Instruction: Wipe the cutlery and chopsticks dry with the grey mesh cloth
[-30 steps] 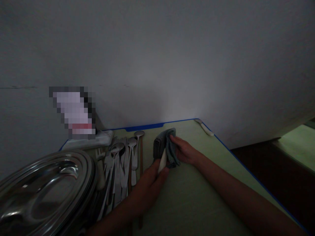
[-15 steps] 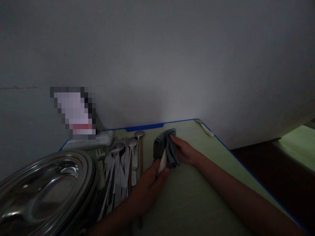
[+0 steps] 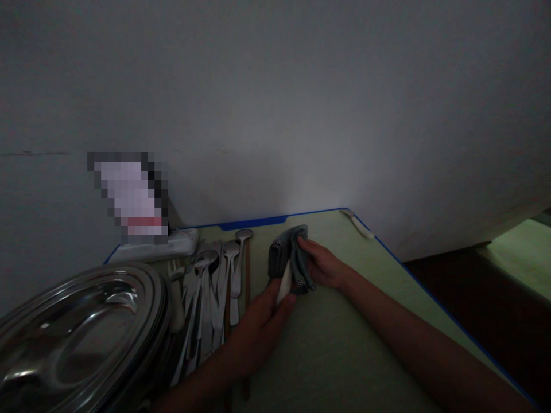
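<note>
"And here we are at the cloth (image 3: 278,252), dark and folded. Who has what?"

"Left hand (image 3: 262,307) closed round the pale-handled utensil (image 3: 284,281), thumb on one side, fingers on the other! Right hand (image 3: 325,265) pinches the right side of the cloth."

"Which way does the utensil point?"

"Handle end toward the wearer, just below the cloth; the long axis climbs away and slightly right, straight into the folds. It's steep in the view, and the far end is hidden inside, so I can't call what kind of utensil it is."

"Round the cloth, then?"

"Left of it, a wooden chopstick (image 3: 247,269) runs roughly away from the wearer. Past that, a pile of metal cutlery (image 3: 206,310), mostly lengthwise, several spoon bowls at the far end. Further left, a pale-handled fork (image 3: 175,281), tines away, and the oval metal trays (image 3: 99,344), stacked."

"And right of the cloth?"

"Well apart, toward the far corner of the counter (image 3: 327,344), a pale-handled spoon (image 3: 361,225) lies slanted: bowl far and left, handle near and right!"

"Far left of the cloth?"

"A white case (image 3: 159,246), with a pixelated object (image 3: 131,195) leaning above it."
</note>
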### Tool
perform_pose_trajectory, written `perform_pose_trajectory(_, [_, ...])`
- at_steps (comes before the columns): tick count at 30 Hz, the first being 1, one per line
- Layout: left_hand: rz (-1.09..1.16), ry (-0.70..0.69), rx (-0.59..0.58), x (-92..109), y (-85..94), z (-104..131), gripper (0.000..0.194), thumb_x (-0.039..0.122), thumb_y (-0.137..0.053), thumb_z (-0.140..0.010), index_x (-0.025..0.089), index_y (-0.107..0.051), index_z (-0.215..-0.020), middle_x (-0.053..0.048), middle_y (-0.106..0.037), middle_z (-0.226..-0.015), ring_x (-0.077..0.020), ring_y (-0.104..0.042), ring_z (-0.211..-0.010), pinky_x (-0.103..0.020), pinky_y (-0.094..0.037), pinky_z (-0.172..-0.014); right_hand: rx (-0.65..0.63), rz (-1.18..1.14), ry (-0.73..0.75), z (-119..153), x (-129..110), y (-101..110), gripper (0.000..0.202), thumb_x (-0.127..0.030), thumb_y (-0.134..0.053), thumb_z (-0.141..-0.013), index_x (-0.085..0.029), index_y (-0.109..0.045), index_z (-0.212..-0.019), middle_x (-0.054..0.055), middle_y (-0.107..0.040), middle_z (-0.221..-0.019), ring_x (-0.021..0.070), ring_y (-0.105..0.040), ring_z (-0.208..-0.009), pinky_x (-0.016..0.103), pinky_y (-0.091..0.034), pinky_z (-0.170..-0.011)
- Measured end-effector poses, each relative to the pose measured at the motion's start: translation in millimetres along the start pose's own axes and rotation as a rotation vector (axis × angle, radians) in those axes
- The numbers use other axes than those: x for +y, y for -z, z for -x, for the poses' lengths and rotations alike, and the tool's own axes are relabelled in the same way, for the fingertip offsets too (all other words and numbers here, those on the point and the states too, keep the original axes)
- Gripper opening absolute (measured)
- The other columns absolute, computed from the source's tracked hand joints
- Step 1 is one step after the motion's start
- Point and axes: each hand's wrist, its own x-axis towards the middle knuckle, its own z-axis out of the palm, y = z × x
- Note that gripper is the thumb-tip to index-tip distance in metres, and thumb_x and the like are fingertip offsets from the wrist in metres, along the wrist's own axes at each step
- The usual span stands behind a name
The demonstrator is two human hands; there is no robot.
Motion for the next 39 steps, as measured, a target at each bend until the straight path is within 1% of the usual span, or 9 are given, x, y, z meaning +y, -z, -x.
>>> perform_pose_trajectory(2, [-0.003,0.006,0.001,0.2,0.0,0.5,0.035,0.039,-0.036,-0.091,0.020,-0.049,-0.117,-0.007,-0.060,-0.114,-0.0206,-0.053,-0.105,-0.034,-0.038,-0.095,0.004,-0.005,-0.005,0.2,-0.2,-0.5,0.015,-0.030,-0.065,-0.072,-0.018,-0.059,-0.077,-0.001,-0.067,-0.065,0.0128,-0.064,-0.063,0.023,-0.051,-0.059])
perform_pose_trajectory(5, [0.009,0.005,0.010,1.8,-0.2,1.6,0.036,0.038,-0.037,-0.091,0.020,-0.048,-0.120,-0.007,-0.058,-0.118,-0.0219,-0.052,-0.108,-0.035,-0.037,-0.096,0.011,0.006,-0.009,0.3,-0.6,-1.5,0.015,-0.031,-0.065,-0.073,-0.018,-0.059,-0.075,-0.001,-0.066,-0.063,0.0120,-0.063,-0.060,0.022,-0.051,-0.056])
perform_pose_trajectory(9, [0.025,0.003,0.002,3.8,-0.1,2.0,0.037,0.037,-0.036,-0.091,0.020,-0.046,-0.122,-0.007,-0.056,-0.122,-0.0220,-0.052,-0.108,-0.035,-0.037,-0.096,0.020,0.019,-0.012,0.4,-1.0,-2.1,0.014,-0.031,-0.063,-0.075,-0.018,-0.058,-0.077,-0.001,-0.066,-0.064,0.0129,-0.064,-0.064,0.023,-0.051,-0.060])
perform_pose_trajectory(13, [0.018,-0.009,-0.002,3.9,0.8,1.0,0.036,0.036,-0.036,-0.091,0.018,-0.047,-0.121,-0.007,-0.057,-0.121,-0.0212,-0.052,-0.109,-0.033,-0.038,-0.095,0.013,0.016,-0.010,0.9,-1.1,-1.6,0.014,-0.030,-0.063,-0.075,-0.017,-0.058,-0.080,-0.001,-0.067,-0.067,0.0135,-0.065,-0.067,0.024,-0.052,-0.060])
perform_pose_trajectory(18, [0.017,-0.018,-0.013,4.2,1.3,1.1,0.036,0.036,-0.035,-0.092,0.019,-0.047,-0.121,-0.006,-0.057,-0.121,-0.0200,-0.052,-0.107,-0.030,-0.039,-0.093,0.005,0.014,0.002,0.6,-0.3,-0.3,0.011,-0.029,-0.061,-0.077,-0.018,-0.059,-0.079,-0.002,-0.066,-0.063,0.0107,-0.062,-0.058,0.021,-0.050,-0.058])
perform_pose_trajectory(23, [0.034,0.007,-0.017,4.3,1.1,2.1,0.038,0.037,-0.035,-0.092,0.020,-0.044,-0.124,-0.007,-0.055,-0.124,-0.0206,-0.051,-0.109,-0.034,-0.037,-0.096,-0.011,-0.005,-0.009,1.1,-1.2,-1.8,0.012,-0.029,-0.064,-0.074,-0.018,-0.059,-0.077,-0.003,-0.066,-0.062,0.0102,-0.061,-0.055,0.020,-0.050,-0.054])
perform_pose_trajectory(30, [0.034,-0.018,-0.008,1.7,0.5,1.4,0.037,0.037,-0.037,-0.091,0.020,-0.046,-0.123,-0.005,-0.059,-0.117,-0.0195,-0.053,-0.105,-0.032,-0.038,-0.095,-0.009,-0.009,0.001,1.7,-1.6,-3.3,0.012,-0.028,-0.065,-0.073,-0.018,-0.059,-0.076,-0.002,-0.066,-0.063,0.0118,-0.063,-0.061,0.021,-0.051,-0.058])
perform_pose_trajectory(34, [0.022,-0.020,0.006,-0.7,-0.2,1.6,0.038,0.037,-0.037,-0.092,0.020,-0.045,-0.124,-0.006,-0.056,-0.122,-0.0205,-0.051,-0.110,-0.032,-0.036,-0.096,-0.010,-0.007,-0.003,0.6,-0.4,-1.4,0.013,-0.029,-0.065,-0.073,-0.018,-0.059,-0.075,-0.002,-0.067,-0.064,0.0119,-0.064,-0.061,0.021,-0.051,-0.059])
perform_pose_trajectory(39, [0.025,-0.015,-0.006,-0.1,-0.3,1.3,0.039,0.037,-0.036,-0.092,0.019,-0.044,-0.125,-0.007,-0.055,-0.123,-0.0205,-0.050,-0.110,-0.032,-0.036,-0.096,-0.041,-0.011,-0.003,-0.5,-0.2,0.2,0.017,-0.030,-0.069,-0.069,-0.018,-0.058,-0.075,-0.002,-0.067,-0.064,0.0122,-0.064,-0.062,0.021,-0.051,-0.058])
